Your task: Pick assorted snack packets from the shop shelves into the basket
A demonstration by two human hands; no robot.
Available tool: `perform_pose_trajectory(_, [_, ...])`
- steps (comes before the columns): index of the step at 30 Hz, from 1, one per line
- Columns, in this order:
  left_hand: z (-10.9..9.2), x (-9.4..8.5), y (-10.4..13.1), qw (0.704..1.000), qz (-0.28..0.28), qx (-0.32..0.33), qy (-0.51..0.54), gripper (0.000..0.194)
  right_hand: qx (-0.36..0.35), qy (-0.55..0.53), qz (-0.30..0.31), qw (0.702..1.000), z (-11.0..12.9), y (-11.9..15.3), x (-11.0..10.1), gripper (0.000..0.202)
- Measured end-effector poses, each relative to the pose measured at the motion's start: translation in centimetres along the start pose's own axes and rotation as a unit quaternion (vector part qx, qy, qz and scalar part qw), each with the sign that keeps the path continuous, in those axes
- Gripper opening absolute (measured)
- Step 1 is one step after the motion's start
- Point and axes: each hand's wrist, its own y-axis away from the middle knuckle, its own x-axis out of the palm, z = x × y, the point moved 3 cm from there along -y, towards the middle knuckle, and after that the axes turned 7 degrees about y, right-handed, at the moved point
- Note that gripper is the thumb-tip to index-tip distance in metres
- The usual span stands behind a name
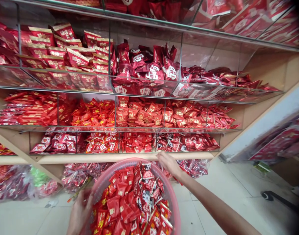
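Note:
A round pink basket full of small red packets fills the lower middle of the view. My left hand is at the basket's left side, its fingers curved against the wall. Beyond the basket's right rim, my right hand reaches to the wooden front edge of the lowest shelf. Its fingertips are at that edge, just below the black, white and red packets; what they hold, if anything, is too small to make out.
Clear-walled compartments on upper shelves hold more red packets. Plastic bags of packets lie under the unit. A chair caster stands on the tiled floor at right, near stacked red goods.

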Motion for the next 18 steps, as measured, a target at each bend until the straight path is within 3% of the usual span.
perform_pose_trajectory(2, [0.3, 0.1, 0.0, 1.0, 0.001, -0.003, -0.003, 0.033, 0.166, -0.117, -0.057, 0.978, -3.1, -1.3, -0.2, 0.023])
perform_pose_trajectory(4, [0.6, 0.2, -0.1, 1.0, 0.004, -0.007, 0.0, 0.034, 0.328, -0.226, -0.093, 0.913, -5.8, -2.5, 0.5, 0.022])
perform_pose_trajectory(6, [0.6, 0.2, -0.1, 1.0, 0.005, -0.01, 0.004, 0.034, 0.427, -0.29, -0.096, 0.851, -7.6, -3.8, 1.8, 0.023])
perform_pose_trajectory(11, [-0.5, 0.0, 0.0, 1.0, 0.001, -0.003, 0.017, 0.031, 0.51, -0.353, -0.079, 0.78, -9.1, -6.8, 4.5, 0.017])
perform_pose_trajectory(18, [-0.9, 0.0, 0.2, 1.0, -0.001, 0.005, 0.007, 0.029, 0.565, -0.41, -0.053, 0.714, -9.6, -8.2, 5.9, 0.019])
